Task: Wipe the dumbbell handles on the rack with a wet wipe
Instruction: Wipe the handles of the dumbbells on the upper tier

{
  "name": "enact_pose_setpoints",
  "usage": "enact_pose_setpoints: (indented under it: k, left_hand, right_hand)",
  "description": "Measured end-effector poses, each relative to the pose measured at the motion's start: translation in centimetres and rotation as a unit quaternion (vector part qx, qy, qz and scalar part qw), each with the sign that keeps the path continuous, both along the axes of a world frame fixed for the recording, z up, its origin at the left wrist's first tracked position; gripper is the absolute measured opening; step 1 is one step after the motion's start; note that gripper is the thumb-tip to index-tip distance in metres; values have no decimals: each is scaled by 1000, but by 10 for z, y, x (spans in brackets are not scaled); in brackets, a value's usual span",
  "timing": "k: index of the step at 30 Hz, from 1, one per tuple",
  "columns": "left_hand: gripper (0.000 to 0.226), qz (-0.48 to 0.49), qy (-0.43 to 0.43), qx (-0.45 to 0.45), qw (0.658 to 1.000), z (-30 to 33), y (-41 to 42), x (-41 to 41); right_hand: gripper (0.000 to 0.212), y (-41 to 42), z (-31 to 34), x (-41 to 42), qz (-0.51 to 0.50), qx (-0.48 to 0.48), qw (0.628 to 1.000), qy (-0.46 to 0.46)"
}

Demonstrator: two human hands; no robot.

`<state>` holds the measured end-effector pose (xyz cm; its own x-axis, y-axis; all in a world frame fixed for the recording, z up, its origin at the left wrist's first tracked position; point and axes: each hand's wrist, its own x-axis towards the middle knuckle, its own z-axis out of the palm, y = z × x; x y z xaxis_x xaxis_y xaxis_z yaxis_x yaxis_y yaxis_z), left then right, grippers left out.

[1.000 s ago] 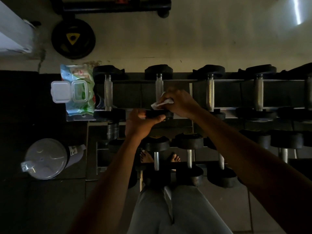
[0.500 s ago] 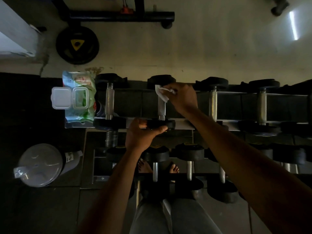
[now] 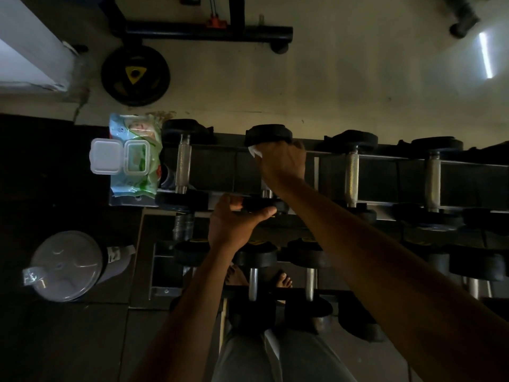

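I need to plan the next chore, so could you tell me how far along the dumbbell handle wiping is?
Nothing shows as finished; wiped handles look no different. In hand: the right hand runs the wet wipe along the second dumbbell from the left on the top rack, while the left hand grips its near head. Possibly left: the neighbouring handle and the lower rows.

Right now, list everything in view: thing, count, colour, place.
white wet wipe: one, under the right grip, far end of the second handle.
black-headed steel-handled dumbbells: four on the top rail, more on the lower tiers.
dark metal rack: one, centre.
green wipes pack: one, lid open, rack's left end.
grey round lidded bin: one, floor left.
black weight plate with yellow triangle: one, far floor.
left grip: holds the second dumbbell's near head.
right grip: curled round wipe and handle.
bare feet: two, under the rack.
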<state>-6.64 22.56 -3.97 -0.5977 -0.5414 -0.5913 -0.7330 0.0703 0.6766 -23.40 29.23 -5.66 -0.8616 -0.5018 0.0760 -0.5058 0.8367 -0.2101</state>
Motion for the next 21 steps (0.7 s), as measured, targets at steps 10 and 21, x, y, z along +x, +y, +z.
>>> enact_pose_setpoints:
  k: [10,21]
  left_hand:
    - [74,-10,4,11,1000,-1,0,2]
    - [78,-16,7,4,1000,-8,-4,2]
  right_hand:
    - [21,36,-10,4,-183,-284,921,-194]
    - [21,26,-8,-13,-386,-419,580,-582]
